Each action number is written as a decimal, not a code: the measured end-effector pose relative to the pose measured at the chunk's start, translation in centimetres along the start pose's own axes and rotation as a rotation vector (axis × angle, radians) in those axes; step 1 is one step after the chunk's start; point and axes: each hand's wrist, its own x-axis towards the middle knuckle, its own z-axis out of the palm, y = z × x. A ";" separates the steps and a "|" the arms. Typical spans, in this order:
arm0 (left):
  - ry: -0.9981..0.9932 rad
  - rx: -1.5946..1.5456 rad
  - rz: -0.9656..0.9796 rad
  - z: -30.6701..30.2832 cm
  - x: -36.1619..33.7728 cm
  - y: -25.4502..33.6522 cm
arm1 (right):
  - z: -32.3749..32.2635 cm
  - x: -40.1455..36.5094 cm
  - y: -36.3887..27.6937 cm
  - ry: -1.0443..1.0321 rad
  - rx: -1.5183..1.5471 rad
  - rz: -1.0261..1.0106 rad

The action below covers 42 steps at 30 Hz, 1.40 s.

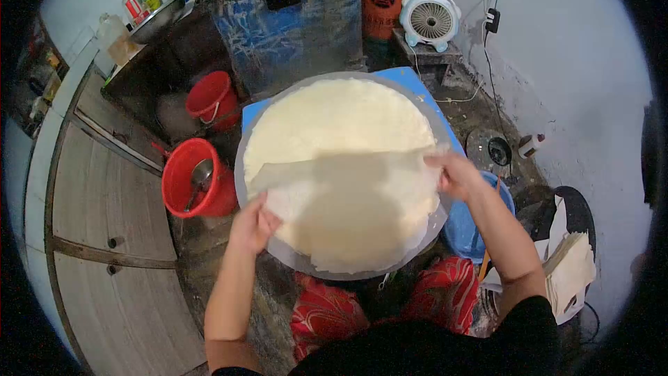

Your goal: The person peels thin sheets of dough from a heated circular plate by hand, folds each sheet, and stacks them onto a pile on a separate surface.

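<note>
A round, pale yellow layer point(341, 115) covers most of a round, greyish board point(245, 167) in front of me. Across its nearer half lies a thin, off-white, sheet-like piece point(292, 184), its far edge running almost straight from side to side. My left hand point(254, 226) is closed at the left side of this sheet, fingers pinched on it. My right hand point(456, 174) grips the sheet's far right corner, slightly blurred. A shadow falls over the middle, so the sheet's near edge is hard to make out.
Beneath the board is a blue surface point(403, 82). Left stand two red buckets, the nearer bucket point(170, 191) holding a metal ladle point(202, 175). A blue basin point(463, 226) sits right. Folded pale sheets point(572, 268) are stacked beyond my right arm. A fan point(430, 19) stands behind.
</note>
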 end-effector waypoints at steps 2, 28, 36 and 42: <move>0.063 0.047 -0.026 -1.9 -2.1 -1.9 | -1.3 -3.1 2.6 0.001 -0.191 0.092; 0.066 1.530 0.748 -1.8 3.7 9.6 | -3.5 0.0 -6.2 0.573 -1.327 -0.882; 0.184 1.236 1.231 2.3 -4.3 9.5 | -5.4 -5.7 -6.2 0.483 -0.651 -1.111; 0.184 1.346 1.082 -6.9 -4.0 -1.4 | -9.7 -8.2 6.5 0.154 -0.459 -0.310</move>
